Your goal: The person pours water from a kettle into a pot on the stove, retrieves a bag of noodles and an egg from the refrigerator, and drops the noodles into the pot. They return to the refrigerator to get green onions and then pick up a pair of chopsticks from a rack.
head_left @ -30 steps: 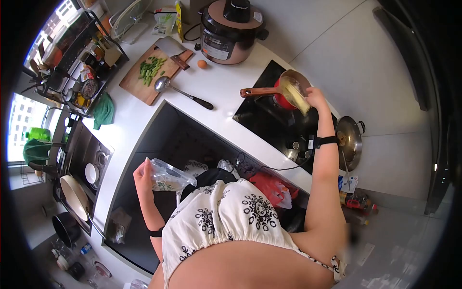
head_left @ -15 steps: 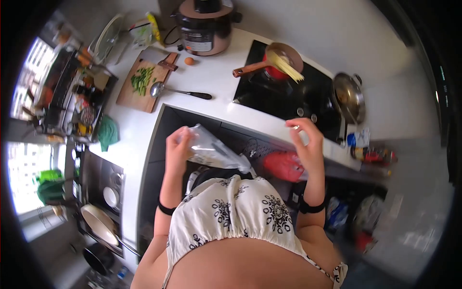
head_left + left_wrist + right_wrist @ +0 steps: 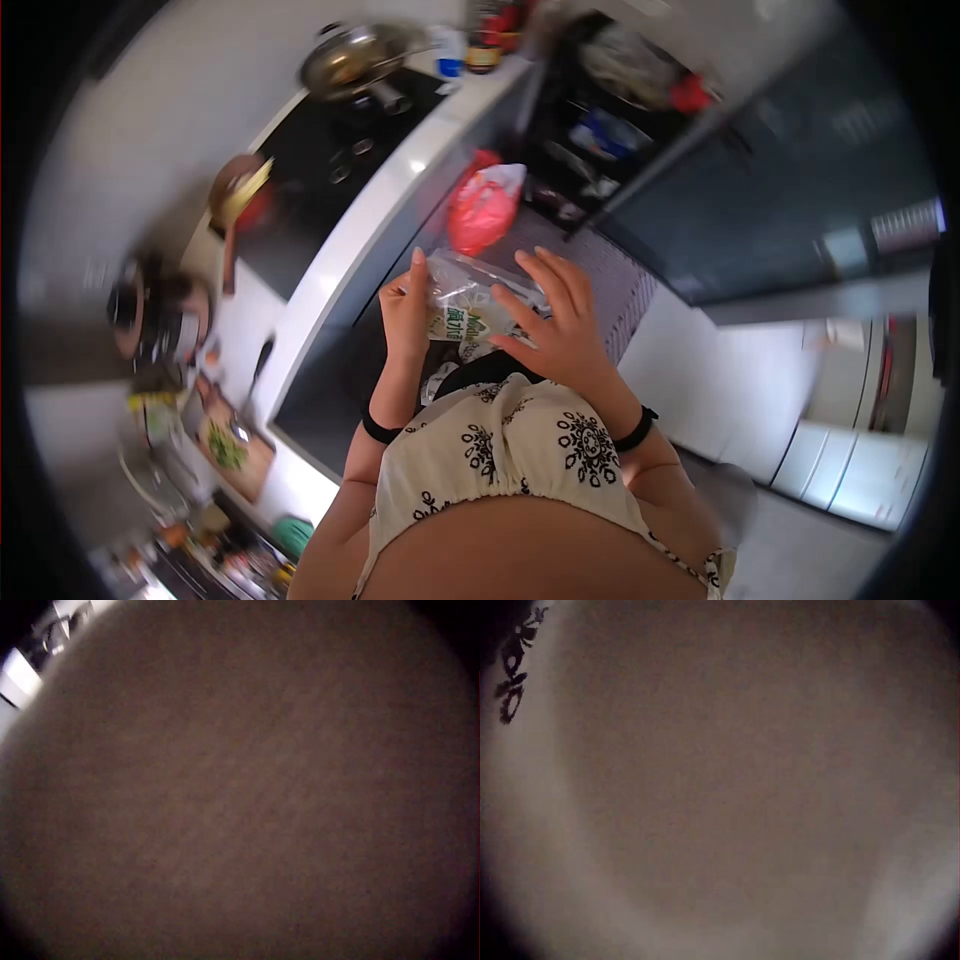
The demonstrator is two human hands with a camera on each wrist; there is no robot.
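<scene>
In the head view my left hand (image 3: 404,318) pinches the left edge of a clear plastic bag (image 3: 462,300) with green and yellow print, held in front of my body. My right hand (image 3: 560,325) is at the bag's right side, its fingers spread and overlapping it in this view. Behind, on the black cooktop (image 3: 310,190), pale dry noodles (image 3: 246,196) stick out of a small pot with a wooden handle (image 3: 229,262). Both wrist views are almost filled by blurred skin, so neither shows what the fingers do.
A steel wok (image 3: 352,62) stands at the far end of the cooktop. A red plastic bag (image 3: 482,208) is below the counter edge. On the left are a rice cooker (image 3: 160,310), a cutting board (image 3: 258,468) with chopped greens (image 3: 228,446), and a ladle (image 3: 262,360).
My right hand has come away from the noodles in the pot to the plastic bag in my left hand. The head view has swung right, towards the floor and a dark glass door.
</scene>
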